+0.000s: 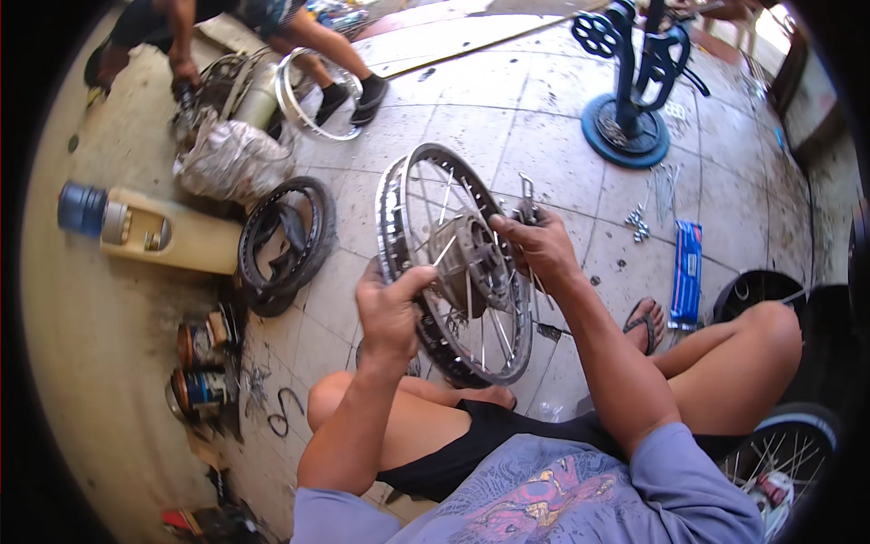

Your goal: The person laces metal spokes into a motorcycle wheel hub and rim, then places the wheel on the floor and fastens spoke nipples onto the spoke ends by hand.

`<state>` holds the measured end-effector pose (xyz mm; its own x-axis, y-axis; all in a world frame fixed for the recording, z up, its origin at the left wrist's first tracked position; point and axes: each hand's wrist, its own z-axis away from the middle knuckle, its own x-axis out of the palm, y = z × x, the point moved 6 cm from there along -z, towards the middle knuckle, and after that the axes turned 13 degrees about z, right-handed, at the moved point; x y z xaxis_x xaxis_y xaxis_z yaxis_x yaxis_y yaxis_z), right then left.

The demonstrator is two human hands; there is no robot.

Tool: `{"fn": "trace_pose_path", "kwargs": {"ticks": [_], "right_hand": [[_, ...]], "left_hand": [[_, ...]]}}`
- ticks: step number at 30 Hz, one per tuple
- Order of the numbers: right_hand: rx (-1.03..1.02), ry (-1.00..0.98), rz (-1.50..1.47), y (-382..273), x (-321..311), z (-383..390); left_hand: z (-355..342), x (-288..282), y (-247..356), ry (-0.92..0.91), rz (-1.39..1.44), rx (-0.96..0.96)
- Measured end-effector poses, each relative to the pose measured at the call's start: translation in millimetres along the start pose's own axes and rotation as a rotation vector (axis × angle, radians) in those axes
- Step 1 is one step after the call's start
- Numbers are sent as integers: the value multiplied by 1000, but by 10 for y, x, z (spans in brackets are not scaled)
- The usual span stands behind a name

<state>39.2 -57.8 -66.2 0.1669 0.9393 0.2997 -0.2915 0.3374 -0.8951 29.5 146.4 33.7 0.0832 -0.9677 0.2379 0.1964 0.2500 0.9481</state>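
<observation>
A spoked motorcycle wheel (391,213) with a dark rim and a grey hub (458,263) is held up tilted in front of me, with no tire on it. My left hand (390,308) is closed round the near left side of the rim, thumb reaching in toward the spokes. On the right side my right hand (541,245) is closed, its thumb against the rim. A small metal tool (526,188) sticks up from behind these right fingers; its exact kind cannot be made out.
Black tires (317,227) lie at left beside a water dispenser (177,231). A bare silver rim (288,104) leans near another person's legs (317,45). At right are a stand with a round blue base (625,136), loose spokes (666,190), nipples (637,222) and a blue packet (687,272).
</observation>
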Motion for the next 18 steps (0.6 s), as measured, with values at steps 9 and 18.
{"fn": "trace_pose_path", "kwargs": {"ticks": [9,18], "right_hand": [[-128,17,-14,129,176,-75],[-339,140,368,140,370,53]], "left_hand": [[-36,-207,49,-38,-3,-129],[-32,-156,33,-59,11,-153]]}}
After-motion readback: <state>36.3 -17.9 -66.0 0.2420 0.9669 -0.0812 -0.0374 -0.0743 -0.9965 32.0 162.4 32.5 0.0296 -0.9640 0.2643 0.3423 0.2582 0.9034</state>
